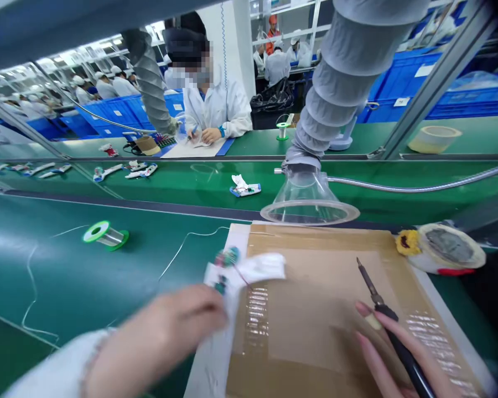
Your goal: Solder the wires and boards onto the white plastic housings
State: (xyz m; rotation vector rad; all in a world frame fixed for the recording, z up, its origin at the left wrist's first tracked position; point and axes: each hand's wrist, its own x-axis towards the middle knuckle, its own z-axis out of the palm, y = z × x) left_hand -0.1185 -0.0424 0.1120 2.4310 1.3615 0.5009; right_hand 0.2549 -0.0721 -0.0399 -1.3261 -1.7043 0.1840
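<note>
My left hand (166, 331) is blurred by motion at the lower middle, with its fingers closed on a small white part with a green circuit board and thin wires (240, 271), at the left edge of a brown cardboard mat (315, 309). My right hand (392, 354) is at the lower right, and its fingers grip a black soldering iron (382, 307) like a pen. The iron's tip points up and away over the mat.
A clear fume-extraction funnel (309, 202) on a grey hose hangs just beyond the mat. A green solder spool (105, 235) trails wire across the green bench. An iron stand with a sponge (440, 249) sits right. White parts lie on the conveyor; a co-worker (216, 105) sits opposite.
</note>
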